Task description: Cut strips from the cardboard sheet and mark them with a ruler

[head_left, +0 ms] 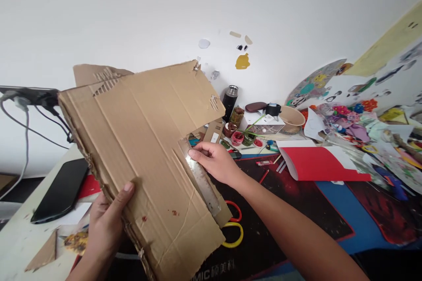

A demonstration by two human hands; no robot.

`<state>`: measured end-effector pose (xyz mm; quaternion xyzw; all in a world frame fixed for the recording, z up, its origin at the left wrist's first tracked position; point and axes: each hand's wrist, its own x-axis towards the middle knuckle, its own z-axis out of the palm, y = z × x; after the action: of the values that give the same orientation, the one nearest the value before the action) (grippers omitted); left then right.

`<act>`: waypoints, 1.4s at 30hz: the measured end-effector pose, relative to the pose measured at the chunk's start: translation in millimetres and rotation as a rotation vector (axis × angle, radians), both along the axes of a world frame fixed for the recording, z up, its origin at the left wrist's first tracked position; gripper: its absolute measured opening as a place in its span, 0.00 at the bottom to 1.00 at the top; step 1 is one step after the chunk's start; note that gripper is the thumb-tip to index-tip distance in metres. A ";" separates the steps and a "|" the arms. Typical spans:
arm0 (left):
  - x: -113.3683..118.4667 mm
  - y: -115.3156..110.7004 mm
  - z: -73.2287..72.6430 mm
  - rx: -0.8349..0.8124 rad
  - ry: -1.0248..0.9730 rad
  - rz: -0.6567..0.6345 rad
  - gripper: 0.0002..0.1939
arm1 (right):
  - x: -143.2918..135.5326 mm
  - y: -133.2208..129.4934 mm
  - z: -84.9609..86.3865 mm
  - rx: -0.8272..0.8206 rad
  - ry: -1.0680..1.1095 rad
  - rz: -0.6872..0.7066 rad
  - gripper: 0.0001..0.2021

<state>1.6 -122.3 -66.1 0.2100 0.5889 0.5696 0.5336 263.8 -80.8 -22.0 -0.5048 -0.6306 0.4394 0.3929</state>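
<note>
A large brown cardboard sheet [141, 140], with torn edges and a notch on its right side, is held up at a tilt. My left hand [110, 213] is closed around its left edge, thumb on the front face. My right hand [214, 160] pinches a scuffed, shiny ruler [201, 180] that lies slanting along the right part of the cardboard below the notch. Beneath the sheet's lower right edge, the red and yellow handles of a pair of scissors [234, 235] stick out on the black desk mat [263, 232]; their blades are hidden.
A black phone [61, 191] lies at the left. A black thermos [230, 103], paint jars [237, 137] and a beige bowl [292, 118] stand by the wall. Red paper [316, 164] and craft scraps [362, 127] cover the right side. Cables [28, 140] hang at far left.
</note>
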 end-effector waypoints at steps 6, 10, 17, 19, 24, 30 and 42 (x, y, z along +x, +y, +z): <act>-0.8 1.6 -3.5 -0.021 0.027 0.020 0.28 | 2.9 -1.1 -7.0 -0.030 0.007 -0.012 0.14; -1.8 1.5 -6.0 -0.006 0.025 0.024 0.30 | 3.3 -2.4 -7.9 -0.092 0.063 -0.007 0.15; 1.0 1.1 -1.9 -0.001 0.027 0.014 0.32 | 4.3 -3.1 -5.8 -0.154 0.091 -0.005 0.18; 1.5 1.5 -0.6 -0.005 0.024 0.019 0.33 | 4.6 -3.2 -5.0 -0.172 0.106 -0.003 0.19; 2.6 -0.2 6.8 0.012 -0.002 0.003 0.34 | 3.4 -3.1 -1.5 -0.207 0.176 0.030 0.19; 5.8 -1.7 15.5 0.010 0.017 0.020 0.34 | 0.1 -1.4 -2.3 -0.240 0.196 0.016 0.18; 5.3 0.4 11.7 0.005 0.050 0.043 0.30 | -2.7 0.4 -4.4 -0.208 0.188 0.023 0.21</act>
<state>6.9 -121.9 -54.4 0.2129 0.6050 0.5769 0.5058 261.0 -80.3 -26.3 -0.4920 -0.5478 0.5523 0.3909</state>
